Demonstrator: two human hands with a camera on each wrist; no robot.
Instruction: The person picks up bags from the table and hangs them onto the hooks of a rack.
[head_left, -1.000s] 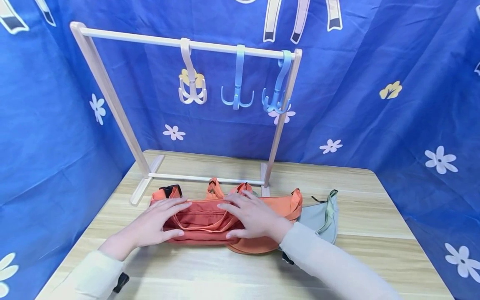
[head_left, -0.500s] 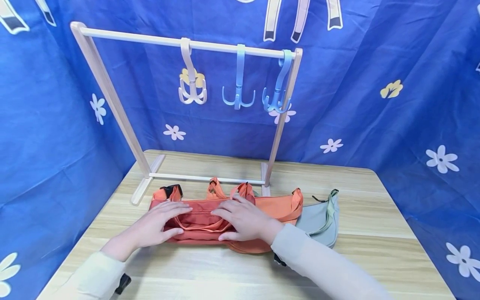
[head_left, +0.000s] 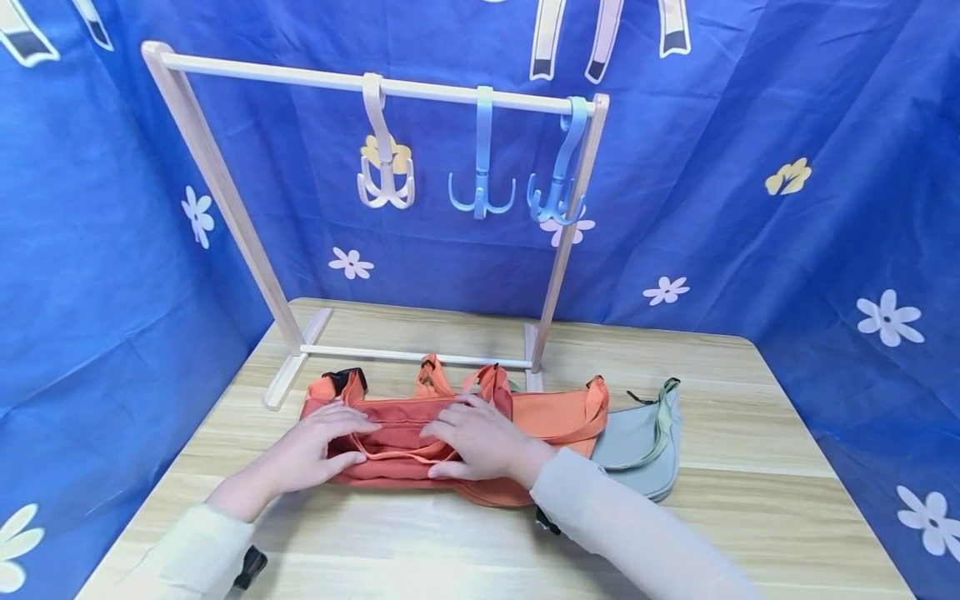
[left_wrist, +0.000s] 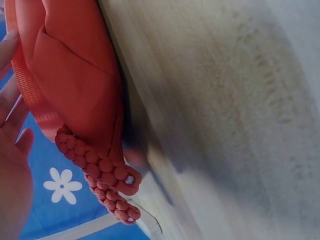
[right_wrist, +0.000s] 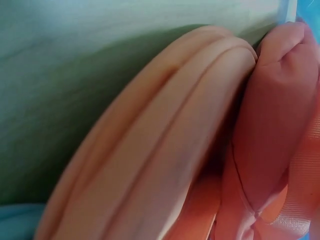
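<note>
A red waist bag (head_left: 397,479) with an orange-red strap lies across the table in front of both hands. My left hand (head_left: 303,454) rests on its left end, fingers spread and loosely bent. In the left wrist view those fingers touch the edge of the red bag (left_wrist: 75,75), beside braided zipper pulls (left_wrist: 95,160). My right hand (head_left: 480,442) rests over the bag's right part, fingers relaxed, thumb near the front. Under and beside it lies an orange bag (head_left: 551,412). A grey-green bag (head_left: 637,454) sits farther right. The right wrist view shows bag fabric but not the hand clearly.
Behind the bags stands a wooden rack (head_left: 240,217). From its top bar hang a white hook (head_left: 386,179), a blue hook (head_left: 482,167) and another blue hook (head_left: 558,175). A black buckle (head_left: 251,567) lies by the left sleeve. Blue curtains enclose the table.
My right hand has slid left along the red bag, uncovering more of the orange and grey-green bags. The left hand has stayed nearly in place.
</note>
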